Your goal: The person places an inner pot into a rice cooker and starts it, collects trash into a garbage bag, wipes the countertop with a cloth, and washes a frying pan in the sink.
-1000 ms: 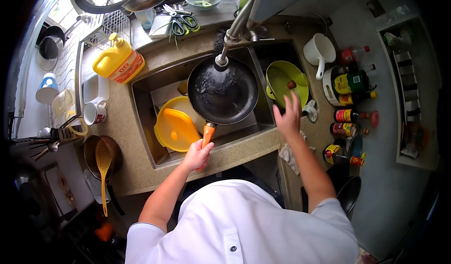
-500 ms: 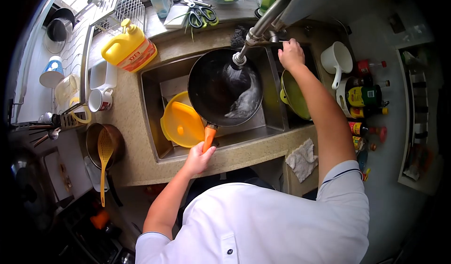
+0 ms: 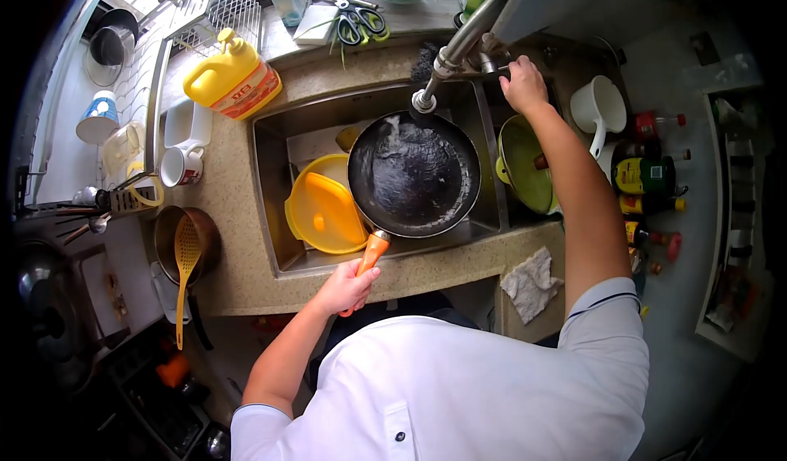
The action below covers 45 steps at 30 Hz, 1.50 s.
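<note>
My left hand (image 3: 348, 287) is closed round the orange handle of a black frying pan (image 3: 414, 174), which is over the sink (image 3: 283, 268). Water lies in the pan with some foam at its edge. My right hand (image 3: 523, 84) is at the faucet lever (image 3: 497, 69), fingers curled on it. Above the pan's far rim hangs the faucet spout (image 3: 423, 100); I see no clear stream from it. Beside the pan in the sink sits a yellow plastic basin (image 3: 328, 207). Below my right forearm, a green bowl (image 3: 525, 166) sits in the smaller basin.
Left of the sink stand a yellow detergent jug (image 3: 232, 76), a mug (image 3: 181, 166) and a pot (image 3: 205, 236) with a yellow slotted spoon (image 3: 187, 256). Scissors (image 3: 361, 25) lie behind. A rag (image 3: 531, 283), a white dipper (image 3: 597, 104) and several bottles (image 3: 643, 176) are on the right.
My left hand has drawn the frying pan toward me and slightly right, from under the spout. The stream into it is no longer seen. My right hand stays at the faucet lever.
</note>
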Each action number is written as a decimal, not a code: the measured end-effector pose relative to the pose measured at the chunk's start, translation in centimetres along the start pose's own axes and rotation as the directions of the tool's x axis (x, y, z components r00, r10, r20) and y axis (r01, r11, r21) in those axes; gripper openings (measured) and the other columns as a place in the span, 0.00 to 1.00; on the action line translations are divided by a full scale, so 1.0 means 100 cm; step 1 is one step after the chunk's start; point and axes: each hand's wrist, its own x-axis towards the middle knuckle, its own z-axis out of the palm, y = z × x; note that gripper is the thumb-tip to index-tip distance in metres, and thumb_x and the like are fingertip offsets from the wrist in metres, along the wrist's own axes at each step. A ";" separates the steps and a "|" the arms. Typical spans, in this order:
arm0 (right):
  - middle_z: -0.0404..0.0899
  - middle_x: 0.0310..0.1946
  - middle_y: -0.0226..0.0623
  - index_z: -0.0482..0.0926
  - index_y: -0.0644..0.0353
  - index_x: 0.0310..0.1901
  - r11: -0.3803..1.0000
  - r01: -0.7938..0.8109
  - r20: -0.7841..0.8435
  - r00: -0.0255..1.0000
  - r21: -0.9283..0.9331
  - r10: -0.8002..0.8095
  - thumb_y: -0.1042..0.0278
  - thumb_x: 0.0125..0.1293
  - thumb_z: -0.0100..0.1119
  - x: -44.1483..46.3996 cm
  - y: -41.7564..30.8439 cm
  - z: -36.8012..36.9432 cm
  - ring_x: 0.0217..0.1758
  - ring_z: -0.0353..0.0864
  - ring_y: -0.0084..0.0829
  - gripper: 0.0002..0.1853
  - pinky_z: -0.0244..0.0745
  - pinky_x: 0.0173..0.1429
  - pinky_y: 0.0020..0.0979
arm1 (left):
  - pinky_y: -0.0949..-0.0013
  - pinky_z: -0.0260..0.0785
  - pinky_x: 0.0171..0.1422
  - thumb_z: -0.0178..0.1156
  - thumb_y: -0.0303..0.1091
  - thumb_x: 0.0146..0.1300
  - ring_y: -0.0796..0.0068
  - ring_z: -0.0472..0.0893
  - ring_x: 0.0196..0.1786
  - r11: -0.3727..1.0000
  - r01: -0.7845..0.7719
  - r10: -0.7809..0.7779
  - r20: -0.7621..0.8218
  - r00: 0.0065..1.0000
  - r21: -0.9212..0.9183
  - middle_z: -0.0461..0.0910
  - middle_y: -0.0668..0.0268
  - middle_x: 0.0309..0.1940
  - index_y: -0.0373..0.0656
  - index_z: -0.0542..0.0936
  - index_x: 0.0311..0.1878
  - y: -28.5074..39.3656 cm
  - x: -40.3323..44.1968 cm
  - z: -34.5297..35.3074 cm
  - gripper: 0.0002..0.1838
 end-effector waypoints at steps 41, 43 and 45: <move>0.82 0.48 0.48 0.72 0.64 0.58 -0.666 -0.724 0.448 0.662 0.179 -0.600 0.48 0.80 0.43 -0.102 -0.264 -0.103 0.50 0.85 0.44 0.25 0.81 0.58 0.50 | 0.72 0.61 0.18 0.55 0.45 0.77 0.80 0.67 0.13 0.993 -0.114 0.114 -0.023 0.993 -0.007 0.66 0.74 0.15 0.47 0.67 0.34 -0.004 -0.017 -0.033 0.16; 0.82 0.49 0.50 0.73 0.67 0.58 -0.573 -0.751 0.451 0.657 0.328 -0.603 0.50 0.81 0.42 -0.060 -0.302 -0.086 0.50 0.85 0.44 0.24 0.80 0.59 0.48 | 0.72 0.61 0.18 0.56 0.44 0.77 0.80 0.68 0.13 0.993 -0.119 0.119 -0.032 0.992 0.014 0.66 0.74 0.15 0.47 0.67 0.35 -0.007 -0.017 -0.031 0.16; 0.82 0.45 0.46 0.72 0.66 0.55 -0.534 -0.765 0.411 0.644 0.361 -0.645 0.54 0.80 0.46 -0.012 -0.339 -0.074 0.48 0.85 0.41 0.20 0.82 0.56 0.45 | 0.72 0.62 0.18 0.56 0.46 0.76 0.80 0.68 0.14 0.991 -0.128 0.129 -0.046 0.991 0.031 0.67 0.74 0.16 0.47 0.67 0.34 -0.014 -0.013 -0.030 0.17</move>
